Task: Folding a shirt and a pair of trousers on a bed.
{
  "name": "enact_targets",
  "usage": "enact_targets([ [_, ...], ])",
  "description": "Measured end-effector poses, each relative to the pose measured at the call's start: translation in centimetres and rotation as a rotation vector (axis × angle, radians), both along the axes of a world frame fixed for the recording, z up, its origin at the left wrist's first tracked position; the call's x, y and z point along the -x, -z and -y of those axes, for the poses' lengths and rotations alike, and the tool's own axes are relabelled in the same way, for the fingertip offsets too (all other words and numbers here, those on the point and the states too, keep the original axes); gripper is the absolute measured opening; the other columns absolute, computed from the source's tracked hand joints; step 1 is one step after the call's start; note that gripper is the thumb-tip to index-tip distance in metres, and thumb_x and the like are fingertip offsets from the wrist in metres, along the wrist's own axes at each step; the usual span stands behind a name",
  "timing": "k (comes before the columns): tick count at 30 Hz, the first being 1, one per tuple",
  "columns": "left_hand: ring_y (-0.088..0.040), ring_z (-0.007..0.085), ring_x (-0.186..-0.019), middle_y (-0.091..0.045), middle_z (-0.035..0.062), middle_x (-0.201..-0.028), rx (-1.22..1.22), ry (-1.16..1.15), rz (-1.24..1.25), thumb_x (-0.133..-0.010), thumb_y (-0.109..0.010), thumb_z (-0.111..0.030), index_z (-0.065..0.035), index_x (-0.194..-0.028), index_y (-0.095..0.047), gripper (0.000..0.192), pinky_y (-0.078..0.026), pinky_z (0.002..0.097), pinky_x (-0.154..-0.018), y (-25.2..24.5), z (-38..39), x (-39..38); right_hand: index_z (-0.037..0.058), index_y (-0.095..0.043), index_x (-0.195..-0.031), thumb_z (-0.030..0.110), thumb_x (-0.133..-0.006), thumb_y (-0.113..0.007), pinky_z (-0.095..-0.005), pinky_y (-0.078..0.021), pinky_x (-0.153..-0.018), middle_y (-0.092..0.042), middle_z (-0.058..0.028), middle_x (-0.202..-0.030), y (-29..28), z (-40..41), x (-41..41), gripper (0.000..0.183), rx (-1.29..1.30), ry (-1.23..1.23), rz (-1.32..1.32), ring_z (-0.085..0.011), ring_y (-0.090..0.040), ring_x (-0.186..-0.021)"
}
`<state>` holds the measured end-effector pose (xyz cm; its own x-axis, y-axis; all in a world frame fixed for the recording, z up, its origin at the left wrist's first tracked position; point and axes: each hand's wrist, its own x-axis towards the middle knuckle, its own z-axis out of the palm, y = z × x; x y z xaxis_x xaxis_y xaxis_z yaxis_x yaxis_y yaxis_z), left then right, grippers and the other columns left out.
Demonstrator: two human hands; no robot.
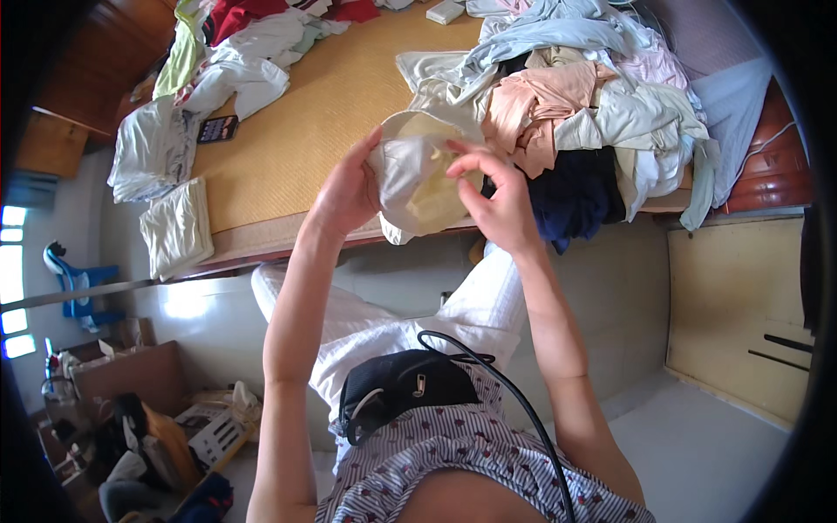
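Observation:
A pale cream cloth piece (399, 171) with a yellowish inner side is held up near the bed's front edge, its rim spread into a rounded opening. Whether it is a cap or part of a larger garment, I cannot tell. My left hand (350, 186) grips it by the left rim, thumb on the near side. In front of its right side is my right hand (494, 189), thumb and fingers bent and apart, with no cloth visible between them. Its fingertips are slightly blurred. Just behind lies a heap of loose clothes, including a peach garment (529, 108).
A woven mat (294, 144) covers the bed. Along its left side are a phone (218, 129), a folded white stack (140, 153) and a folded cream cloth (176, 225). Dark navy clothing (569, 196) hangs over the front edge. A black cable (523, 405) crosses my lap.

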<state>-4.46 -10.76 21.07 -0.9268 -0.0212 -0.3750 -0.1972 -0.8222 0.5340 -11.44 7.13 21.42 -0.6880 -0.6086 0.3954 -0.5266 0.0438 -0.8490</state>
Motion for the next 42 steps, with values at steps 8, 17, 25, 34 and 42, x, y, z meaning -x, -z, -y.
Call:
enact_targets([
  [8, -0.051, 0.0281, -0.097, -0.05, 0.0172, -0.107, -0.35, -0.108, -0.11, -0.084, -0.042, -0.037, 0.0013, -0.113, -0.042, 0.048, -0.04, 0.04, -0.086, 1.7, 0.1, -1.3, -0.0026, -0.059, -0.084, 0.004, -0.073, -0.06, -0.0227, -0.0457, -0.061, -0.061, -0.0083, -0.077, 3.1, 2.7, -1.9, 0.013, 0.038, -0.033, 0.407, -0.0116, -0.058, -0.069],
  [17, -0.055, 0.0289, -0.087, -0.052, 0.0189, -0.1, -0.448, -0.143, -0.176, -0.08, -0.045, -0.02, 0.0043, -0.109, -0.042, 0.038, -0.046, 0.0426, -0.077, 4.6, 0.1, -2.6, 0.0016, -0.059, -0.086, 0.004, -0.072, -0.06, -0.0229, -0.0441, -0.061, -0.057, -0.0059, -0.082, 2.8, 4.4, -2.9, 0.014, 0.111, -0.037, 0.182, -0.0129, -0.055, -0.073],
  [25, -0.056, 0.0287, -0.084, -0.053, 0.0194, -0.097, -0.399, -0.155, -0.201, -0.077, -0.045, -0.013, 0.0057, -0.109, -0.039, 0.037, -0.048, 0.0387, -0.075, 5.8, 0.0, -2.5, 0.001, -0.055, -0.081, -0.001, -0.066, -0.061, -0.0228, -0.0413, -0.057, -0.054, -0.0036, -0.08, 1.9, 4.6, -1.7, 0.016, -0.083, -0.23, 0.13, -0.0119, -0.05, -0.067],
  [34, -0.054, 0.0177, -0.089, -0.053, 0.0083, -0.099, 0.253, -0.119, -0.112, -0.064, -0.06, 0.003, 0.0005, -0.109, -0.044, 0.048, -0.043, 0.0296, -0.078, 3.0, -0.7, -4.0, 0.0002, -0.052, -0.076, -0.006, -0.066, -0.057, -0.021, -0.0432, -0.057, -0.053, -0.0043, -0.075, 2.8, 3.4, -1.4, 0.013, -0.02, -0.192, 0.022, -0.0101, -0.052, -0.062],
  [42, -0.055, 0.0114, -0.08, -0.057, 0.0049, -0.089, 0.664, -0.198, -0.045, -0.065, -0.064, 0.0, 0.0003, -0.101, -0.05, 0.039, -0.044, 0.0241, -0.072, 3.1, -1.6, -4.0, 0.0004, -0.052, -0.076, 0.001, -0.07, -0.058, -0.0213, -0.0431, -0.053, -0.053, -0.0024, -0.069, 2.2, 3.0, -0.7, 0.008, -0.083, -0.253, 0.172, -0.0091, -0.051, -0.058],
])
